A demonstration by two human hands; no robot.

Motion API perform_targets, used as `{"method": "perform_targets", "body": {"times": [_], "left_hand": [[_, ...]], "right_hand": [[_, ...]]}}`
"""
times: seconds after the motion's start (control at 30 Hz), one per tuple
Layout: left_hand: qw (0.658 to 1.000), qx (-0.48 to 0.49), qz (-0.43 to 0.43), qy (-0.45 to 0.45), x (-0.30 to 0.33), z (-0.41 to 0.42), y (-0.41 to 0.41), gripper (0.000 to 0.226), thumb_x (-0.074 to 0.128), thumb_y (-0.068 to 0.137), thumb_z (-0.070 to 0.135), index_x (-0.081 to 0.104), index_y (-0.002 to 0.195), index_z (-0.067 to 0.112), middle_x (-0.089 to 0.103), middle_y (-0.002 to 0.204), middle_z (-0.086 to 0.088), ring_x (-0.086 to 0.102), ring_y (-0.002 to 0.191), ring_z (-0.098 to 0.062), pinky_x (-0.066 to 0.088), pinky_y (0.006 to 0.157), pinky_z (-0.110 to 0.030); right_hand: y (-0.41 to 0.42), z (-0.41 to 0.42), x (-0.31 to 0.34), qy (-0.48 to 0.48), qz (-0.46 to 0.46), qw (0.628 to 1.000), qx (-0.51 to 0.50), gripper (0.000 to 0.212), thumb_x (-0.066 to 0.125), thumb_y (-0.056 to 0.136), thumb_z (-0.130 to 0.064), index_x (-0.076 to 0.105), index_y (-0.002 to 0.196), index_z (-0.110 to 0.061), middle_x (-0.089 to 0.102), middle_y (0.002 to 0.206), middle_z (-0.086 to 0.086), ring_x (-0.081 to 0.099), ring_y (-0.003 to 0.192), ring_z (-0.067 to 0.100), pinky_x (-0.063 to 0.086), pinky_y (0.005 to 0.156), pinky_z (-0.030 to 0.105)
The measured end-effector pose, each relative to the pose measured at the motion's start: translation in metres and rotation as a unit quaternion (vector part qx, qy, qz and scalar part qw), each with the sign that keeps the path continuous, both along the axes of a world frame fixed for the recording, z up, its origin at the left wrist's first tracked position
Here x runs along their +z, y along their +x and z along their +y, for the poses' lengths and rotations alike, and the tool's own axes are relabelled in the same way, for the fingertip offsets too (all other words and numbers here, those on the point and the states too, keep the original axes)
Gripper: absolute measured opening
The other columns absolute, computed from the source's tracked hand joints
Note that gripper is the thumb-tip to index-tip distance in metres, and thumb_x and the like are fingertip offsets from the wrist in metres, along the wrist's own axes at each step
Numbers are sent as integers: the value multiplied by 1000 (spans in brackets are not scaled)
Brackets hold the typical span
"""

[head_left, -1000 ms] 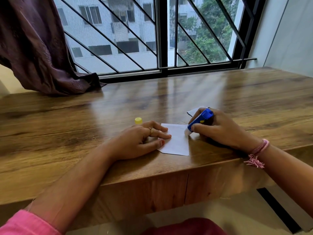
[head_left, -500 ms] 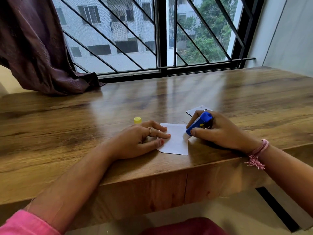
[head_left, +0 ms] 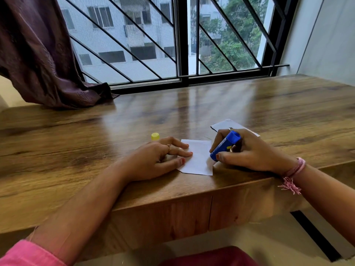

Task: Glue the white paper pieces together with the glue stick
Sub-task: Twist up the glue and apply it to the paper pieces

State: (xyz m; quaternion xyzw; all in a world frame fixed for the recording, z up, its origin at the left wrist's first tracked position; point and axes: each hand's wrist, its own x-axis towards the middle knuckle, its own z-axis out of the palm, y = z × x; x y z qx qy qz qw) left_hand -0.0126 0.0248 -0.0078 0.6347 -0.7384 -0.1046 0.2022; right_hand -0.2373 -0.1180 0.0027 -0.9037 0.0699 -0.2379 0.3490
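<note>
The left hand [head_left: 157, 158] lay flat on the white paper [head_left: 198, 160]; the right hand [head_left: 247, 152] gripped the blue glue stick [head_left: 223, 145], tip on the paper's right edge

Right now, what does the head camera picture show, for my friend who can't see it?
A person's right hand rubs a blue glue stick on the right edge of a white paper piece, while the left hand presses it flat on a wooden table. A yellow cap stands behind the left hand, and another white paper lies behind the right.
</note>
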Motion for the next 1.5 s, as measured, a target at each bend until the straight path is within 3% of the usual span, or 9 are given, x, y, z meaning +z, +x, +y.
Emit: {"method": "perform_targets", "body": {"times": [0.13, 0.27, 0.4, 0.5, 0.63, 0.9, 1.13, 1.27, 1.5], "left_hand": [[1000, 1, 1, 0, 0, 0, 0, 31, 53, 94, 39, 59, 124, 40, 43, 125, 37, 44, 118, 15, 36, 98, -15], [1000, 6, 4, 6, 1, 0, -1, 31, 54, 94, 38, 59, 124, 40, 46, 129, 31, 46, 120, 11, 39, 102, -22], [1000, 7, 1, 5, 2, 1, -2, 30, 54, 94, 37, 59, 123, 41, 46, 127, 32, 47, 118, 10, 41, 101, -24], [1000, 7, 4, 0, 1, 1, -2, 30, 55, 94, 36, 60, 122, 40, 47, 126, 30, 48, 118, 9, 40, 99, -21], [1000, 4, 5, -2, 1, 1, -2, 30, 56, 93, 35, 60, 122, 39, 47, 126, 30, 47, 118, 10, 38, 98, -18], [1000, 2, 2, 0, 0, 1, 0, 30, 54, 93, 38, 60, 123, 40, 48, 128, 27, 48, 118, 8, 41, 100, -24], [1000, 0, 4, -1, -1, 0, 1, 31, 53, 92, 41, 60, 123, 41, 45, 126, 34, 46, 120, 10, 40, 101, -23], [1000, -2, 3, -1, -1, -1, 1, 31, 54, 93, 39, 59, 123, 41, 44, 125, 35, 46, 120, 10, 38, 100, -20], [1000, 2, 5, -3, 0, 0, -1, 31, 54, 94, 38, 60, 124, 39, 50, 130, 24, 48, 119, 8, 43, 101, -27]], "right_hand": [[1, -1, -1, -9, -18, 1000, -3, 8, 65, 74, -13, 67, 81, -10, 65, 74, 3, 56, 63, 2, 37, 58, 6], [-2, -2, -2, -3, -7, 1000, 30, 12, 63, 74, -24, 67, 82, -15, 66, 78, 5, 60, 71, 20, 46, 60, 25], [0, -4, -3, -9, -21, 1000, 19, 7, 65, 76, -16, 67, 83, -15, 66, 77, 4, 58, 66, 7, 41, 59, 14], [-1, -4, -4, -13, -7, 999, 41, 8, 64, 76, -22, 67, 83, -19, 67, 80, 5, 61, 74, 21, 47, 63, 31], [-1, -4, -4, -11, -21, 999, 38, 7, 65, 75, -15, 66, 82, -18, 66, 80, 1, 61, 73, 20, 48, 65, 26], [-3, -2, -3, -6, -21, 999, 49, 7, 64, 77, -15, 65, 84, -14, 65, 80, 9, 61, 73, 33, 47, 65, 52], [-4, 0, -2, -4, -10, 998, 57, 10, 63, 76, -18, 66, 85, -15, 66, 81, 6, 60, 72, 34, 46, 62, 52], [-3, 0, -1, -11, -6, 999, 51, 9, 65, 78, -13, 66, 86, -15, 66, 81, 4, 60, 71, 28, 49, 62, 40], [-3, 2, -1, -22, -4, 999, 47, 9, 64, 76, -14, 66, 85, -15, 67, 79, 6, 59, 69, 32, 45, 61, 51]]}}
